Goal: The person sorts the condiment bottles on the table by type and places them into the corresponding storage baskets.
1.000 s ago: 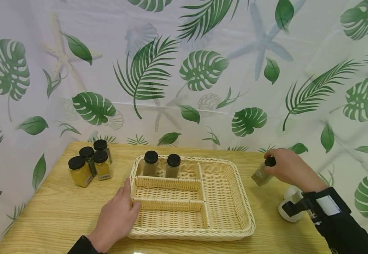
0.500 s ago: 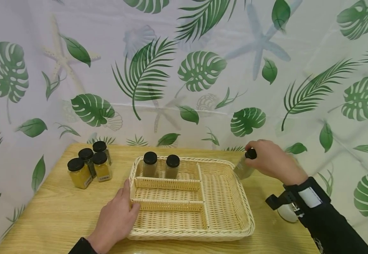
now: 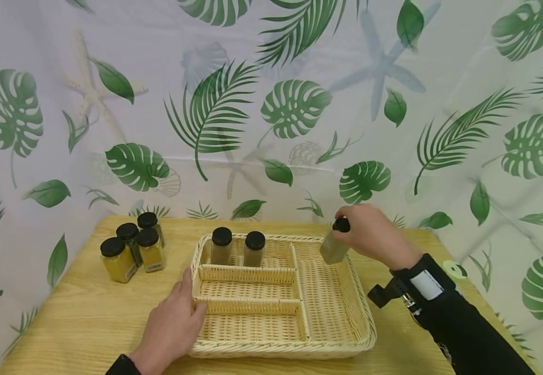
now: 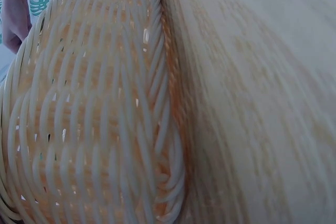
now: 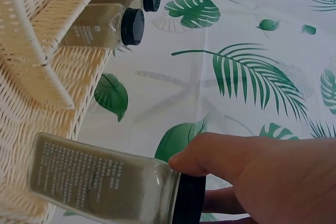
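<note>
Right grip [image 3: 375, 233]: clamping on the black cap [image 3: 342, 225] of a jar, thumb pressing on one side and fingers on the other.
Held jar [image 3: 332, 250]: hanging below and left of the right grip, tilting, its base pointing away from the palm, over the far end of the wide compartment [image 3: 325, 302] (I can't tell from here whether it is touching the weave).
Jar print [image 5: 79, 177]: running in pale rows across the dull greyish-brown jar below the grip (too small for me to be reading).
Left grip [image 3: 173, 317]: holding the wicker basket [image 3: 281, 348] at its left side, thumb lying over the rim, fingers lying along the outer wall.
Wicker basket: sitting flat on the bench [image 3: 74, 312] between the two grips, its three narrow compartments lying nearer the left grip and its wide one nearer the right.
Basket jars [image 3: 221, 253]: two of them standing upright, wearing black caps, in the farthest narrow compartment [image 3: 277, 255], left of the right grip and beyond the left one.
Bench jars [image 3: 118, 265]: four of them standing close together, beyond the left grip and to its left, two showing yellow, two looking darker (black caps again).
Pale round thing [image 3: 453, 270]: showing right of the right grip, just past the black wristband [image 3: 423, 285].
Leafy cloth [image 3: 234, 114]: hanging beyond both grips, showing green leaves and faint starfish.
</note>
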`<action>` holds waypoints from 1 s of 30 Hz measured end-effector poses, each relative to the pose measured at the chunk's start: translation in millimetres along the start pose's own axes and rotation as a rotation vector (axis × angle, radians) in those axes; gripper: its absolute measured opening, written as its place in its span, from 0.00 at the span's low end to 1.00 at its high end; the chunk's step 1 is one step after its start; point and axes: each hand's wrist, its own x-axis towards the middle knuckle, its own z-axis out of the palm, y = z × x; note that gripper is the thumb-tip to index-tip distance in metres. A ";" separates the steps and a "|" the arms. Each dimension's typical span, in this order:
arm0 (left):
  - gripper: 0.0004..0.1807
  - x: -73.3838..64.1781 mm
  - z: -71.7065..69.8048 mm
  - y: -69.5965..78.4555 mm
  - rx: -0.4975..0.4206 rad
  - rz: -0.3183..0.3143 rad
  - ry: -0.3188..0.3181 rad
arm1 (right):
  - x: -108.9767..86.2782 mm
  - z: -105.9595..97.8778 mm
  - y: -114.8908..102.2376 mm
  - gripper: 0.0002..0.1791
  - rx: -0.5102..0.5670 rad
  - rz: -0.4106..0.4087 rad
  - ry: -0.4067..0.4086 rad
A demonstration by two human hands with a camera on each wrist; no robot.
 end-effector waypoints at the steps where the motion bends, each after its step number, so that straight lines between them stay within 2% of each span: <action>1: 0.41 -0.1 0.4 -0.2 0.000 -0.001 -0.002 | 1.4 1.2 -2.7 0.14 0.004 -0.008 0.002; 17: 0.41 -0.1 0.3 0.3 0.005 -0.006 -0.009 | 31.1 23.9 -41.8 0.08 -0.017 -0.089 0.073; 30: 0.41 -0.7 0.2 0.4 0.004 -0.006 -0.005 | 45.6 38.8 -60.2 0.11 -0.004 -0.104 0.052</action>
